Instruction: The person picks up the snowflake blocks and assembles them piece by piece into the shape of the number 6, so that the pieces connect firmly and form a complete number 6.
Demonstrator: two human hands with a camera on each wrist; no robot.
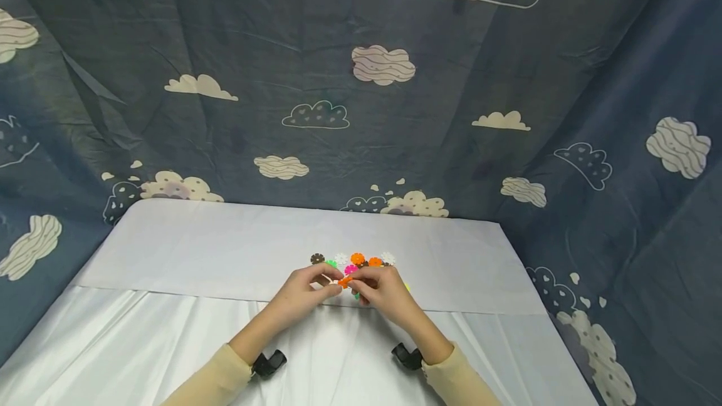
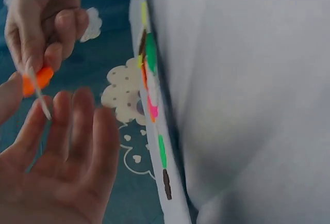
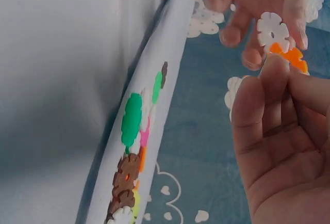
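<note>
Both hands meet above the near side of the pieces. My right hand (image 1: 389, 293) pinches an orange flower-shaped disc (image 3: 294, 58) between thumb and fingertips. A white flower-shaped disc (image 3: 272, 32) stands at an angle against the orange one; whether their notches are joined I cannot tell. My left hand (image 1: 301, 296) has thumb and index finger at the white disc, its other fingers spread, as the left wrist view shows. Just beyond the hands lie loose discs of the same shape: a brown disc (image 1: 318, 259), an orange disc (image 1: 358, 258) and a pink disc (image 1: 351, 269).
The discs lie on a white cloth-covered table (image 1: 225, 249). Also among them are a green disc (image 3: 132, 115), white ones and yellow ones, some overlapping. A dark blue curtain (image 1: 254, 30) with cloud prints hangs behind and at both sides.
</note>
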